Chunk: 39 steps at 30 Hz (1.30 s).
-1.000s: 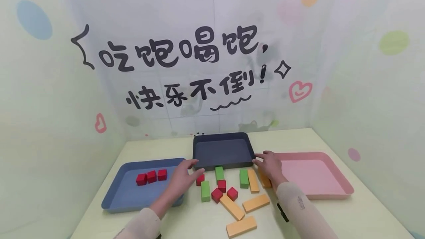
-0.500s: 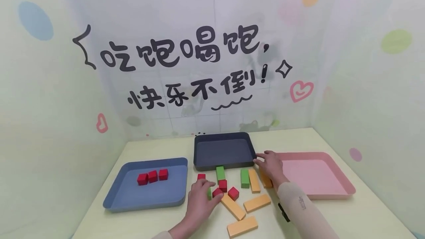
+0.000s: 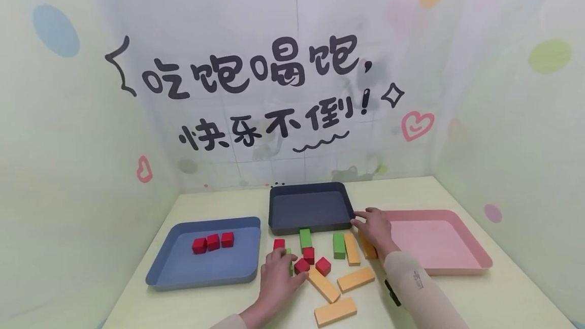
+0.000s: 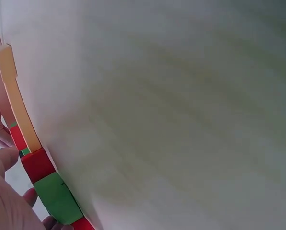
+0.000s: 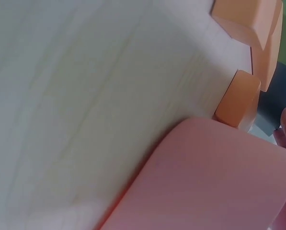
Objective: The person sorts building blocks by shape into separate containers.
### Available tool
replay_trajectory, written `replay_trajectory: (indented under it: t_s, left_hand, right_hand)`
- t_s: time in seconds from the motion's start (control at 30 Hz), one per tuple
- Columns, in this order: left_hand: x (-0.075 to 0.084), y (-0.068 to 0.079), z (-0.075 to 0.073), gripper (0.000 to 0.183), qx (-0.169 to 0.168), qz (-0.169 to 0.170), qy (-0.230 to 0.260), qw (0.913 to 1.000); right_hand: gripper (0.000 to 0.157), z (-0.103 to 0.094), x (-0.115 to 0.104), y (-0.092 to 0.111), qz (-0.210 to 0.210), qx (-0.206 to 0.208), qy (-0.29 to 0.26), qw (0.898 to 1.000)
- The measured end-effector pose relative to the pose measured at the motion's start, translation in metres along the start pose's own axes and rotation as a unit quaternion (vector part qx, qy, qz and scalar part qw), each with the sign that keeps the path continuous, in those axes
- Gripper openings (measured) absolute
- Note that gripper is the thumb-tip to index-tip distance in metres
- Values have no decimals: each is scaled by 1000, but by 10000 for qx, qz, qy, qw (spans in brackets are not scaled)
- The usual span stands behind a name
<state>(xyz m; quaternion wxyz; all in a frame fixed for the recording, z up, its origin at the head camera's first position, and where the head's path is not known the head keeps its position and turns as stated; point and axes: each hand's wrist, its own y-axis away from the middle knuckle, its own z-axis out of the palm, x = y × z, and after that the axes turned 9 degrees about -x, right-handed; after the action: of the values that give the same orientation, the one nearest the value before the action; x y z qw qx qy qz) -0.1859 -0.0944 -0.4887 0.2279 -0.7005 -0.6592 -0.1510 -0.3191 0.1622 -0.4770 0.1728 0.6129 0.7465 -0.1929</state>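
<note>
Down among the blocks now with the left hand (image 3: 276, 276), clear of the right rim of the blue tray (image 3: 215, 272), beside which it was a second ago. Already down there half a second back, and hardly budged since. Right over a half-hidden green block (image 4: 58, 197), with thumb and fingers apart; impossible to tell whether pinching it or merely resting against it. Just to the right of that block, a red cube (image 3: 301, 266), close by the thumb; to the far left, another cube (image 3: 279, 243), also red.

Over to the right, no such travel: same place as a second ago for the right hand (image 3: 376, 227), between the dark tray (image 3: 311, 209) and the pink tray (image 3: 439, 242). With fingers loosely extended and spread, tips right by the dark tray's right rim; too fine to call touching or apart. Partly under that hand, an orange block (image 3: 367, 249), just beside the pink tray.

Unchanged in the blue tray, a row of three red cubes (image 3: 213, 241). Unmoved too, to the right of the left hand: two more green blocks (image 3: 338, 245), far side of the cluster, and, at the near side, three orange bars (image 3: 335, 311) lying flat on the table (image 3: 411, 194).
</note>
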Motion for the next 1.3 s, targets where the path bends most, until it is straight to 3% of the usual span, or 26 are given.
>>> replay_trajectory:
  t_s: [0.3,0.7,1.07,1.3]
  left_hand:
    - [-4,-2,3,28,89,180,-252,9995]
    - [-3,-2,-5,25,-7,100,-6,9999]
    - [6,-7,-27,31,-587,20,513,9970]
    - [-8,-20,-50,35,-579,91,1130,9919]
  right_hand:
    - [36,2,0,2,-15,92,16,10000]
    - [37,2,0,0,22,39,26,10000]
    - [36,1,1,2,19,5,43,10000]
    - [36,1,-1,2,9,-14,75,10000]
